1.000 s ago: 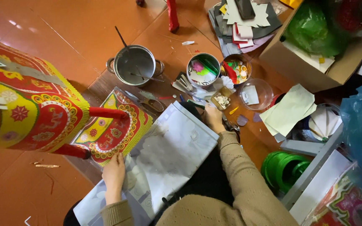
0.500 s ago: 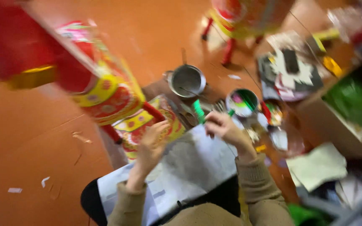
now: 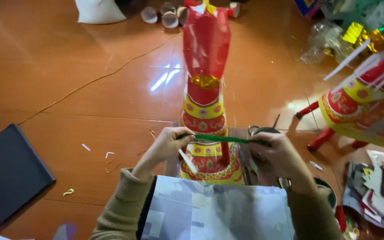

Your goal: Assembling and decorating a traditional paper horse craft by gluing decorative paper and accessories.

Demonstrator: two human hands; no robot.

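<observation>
Left hand (image 3: 167,146) and right hand (image 3: 278,155), centre frame: fingers closed in a pinch on opposite ends of a thin green strip (image 3: 227,140), held level between them. Strip crosses in front of the red-and-yellow paper figure (image 3: 205,102). Right fingertips hidden behind the knuckles. Metal pot (image 3: 263,130) mostly hidden behind the right hand.

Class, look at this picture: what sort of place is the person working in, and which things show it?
Probably a floor-level paper-craft workshop: decorated red and yellow paper figures stand on the orange tiled floor, and paper scraps lie around.
</observation>
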